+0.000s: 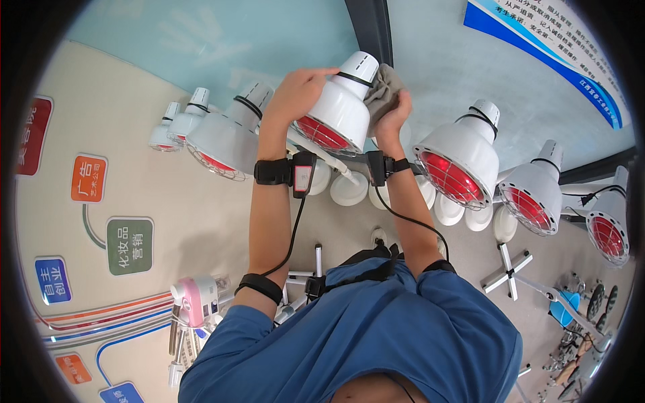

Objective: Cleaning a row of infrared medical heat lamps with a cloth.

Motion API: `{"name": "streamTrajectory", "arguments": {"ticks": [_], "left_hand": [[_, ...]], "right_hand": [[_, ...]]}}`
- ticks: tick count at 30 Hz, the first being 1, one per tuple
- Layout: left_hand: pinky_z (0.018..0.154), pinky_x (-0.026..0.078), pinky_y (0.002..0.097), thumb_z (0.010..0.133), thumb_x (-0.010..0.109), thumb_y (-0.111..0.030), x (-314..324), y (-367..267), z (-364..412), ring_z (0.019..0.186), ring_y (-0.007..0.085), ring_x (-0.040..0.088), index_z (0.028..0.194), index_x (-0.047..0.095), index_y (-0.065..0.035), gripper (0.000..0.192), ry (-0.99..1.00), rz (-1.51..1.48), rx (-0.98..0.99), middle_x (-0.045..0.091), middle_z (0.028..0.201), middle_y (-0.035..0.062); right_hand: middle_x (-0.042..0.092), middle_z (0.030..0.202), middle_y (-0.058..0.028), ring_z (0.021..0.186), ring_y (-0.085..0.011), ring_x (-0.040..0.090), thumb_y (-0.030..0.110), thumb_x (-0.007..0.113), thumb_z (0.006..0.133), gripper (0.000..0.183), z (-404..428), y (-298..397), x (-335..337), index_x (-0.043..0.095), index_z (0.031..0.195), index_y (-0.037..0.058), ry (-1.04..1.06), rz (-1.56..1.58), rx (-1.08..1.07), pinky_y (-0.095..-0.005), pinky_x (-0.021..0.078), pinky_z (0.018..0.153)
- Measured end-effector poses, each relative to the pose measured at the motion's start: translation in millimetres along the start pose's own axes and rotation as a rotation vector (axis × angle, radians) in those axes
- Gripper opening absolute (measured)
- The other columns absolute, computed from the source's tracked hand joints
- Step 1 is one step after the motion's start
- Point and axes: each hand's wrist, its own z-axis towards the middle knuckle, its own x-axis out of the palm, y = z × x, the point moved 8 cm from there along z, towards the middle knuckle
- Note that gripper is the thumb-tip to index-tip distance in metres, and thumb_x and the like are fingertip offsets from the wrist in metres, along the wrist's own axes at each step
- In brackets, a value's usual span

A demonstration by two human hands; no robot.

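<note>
A white infrared heat lamp (342,108) with a red bulb behind a wire grille stands before me. My left hand (297,95) lies against its housing, the index finger reaching to the black cord wound round the lamp's neck. On the lamp's other side my right hand (394,113) holds a crumpled grey-brown cloth (384,90) against the neck and housing. The cloth hides part of that side, and the palm side of my left hand is turned out of sight. Both wrists wear black straps with small devices.
More heat lamps (456,153) stand in a row on both sides, their round white bases (348,189) below. A teal-blue glass panel (282,40) rises behind. At left are a wall with signs and a pink-and-white device (194,302); at lower right, a blue bucket (564,308) and stools.
</note>
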Motion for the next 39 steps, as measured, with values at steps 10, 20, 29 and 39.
{"name": "streamTrajectory", "arguments": {"ticks": [10, 20, 29, 39], "left_hand": [[0.078, 0.045, 0.0266, 0.084, 0.034, -0.013, -2.6, 9.7, -3.7, 0.082, 0.0175, 0.058, 0.114, 0.063, -0.0041, 0.042, 0.022, -0.042, -0.044, 0.066, 0.103, 0.0136], [0.076, 0.045, 0.0260, 0.084, 0.035, -0.013, -1.1, 1.2, -2.8, 0.078, 0.0153, 0.056, 0.114, 0.064, -0.0043, 0.043, 0.042, -0.043, -0.012, 0.066, 0.094, 0.0106], [0.075, 0.044, 0.0246, 0.082, 0.037, -0.012, -0.2, 8.4, -0.3, 0.079, 0.0142, 0.056, 0.114, 0.063, -0.0046, 0.042, 0.044, -0.034, -0.025, 0.066, 0.093, 0.0101], [0.074, 0.045, 0.0256, 0.081, 0.038, -0.011, -4.2, 5.5, -1.5, 0.077, 0.0142, 0.056, 0.111, 0.065, -0.0051, 0.041, 0.014, -0.049, -0.105, 0.065, 0.096, 0.0103]], "right_hand": [[0.063, 0.102, -0.0158, 0.095, -0.0327, 0.061, 0.013, 0.075, 0.059, 0.046, -3.9, -19.9, -7.9, 0.062, 0.102, 0.0047, 0.454, -0.958, 0.036, -0.0370, 0.0485, 0.082], [0.059, 0.087, -0.0147, 0.081, -0.0361, 0.057, 0.013, 0.076, 0.052, 0.049, 15.7, -12.3, 19.4, 0.061, 0.097, 0.0015, 0.712, -1.055, -0.340, -0.0385, 0.0479, 0.075], [0.067, 0.086, -0.0143, 0.079, -0.0229, 0.063, 0.009, 0.075, 0.053, 0.046, 31.0, -66.1, 12.9, 0.063, 0.096, -0.0023, 0.916, -1.007, 0.185, -0.0309, 0.0486, 0.075], [0.067, 0.082, -0.0135, 0.075, -0.0201, 0.062, 0.016, 0.079, 0.055, 0.043, 25.1, -73.0, -8.8, 0.064, 0.090, -0.0030, 0.713, -0.824, 0.127, -0.0316, 0.0484, 0.074]]}}
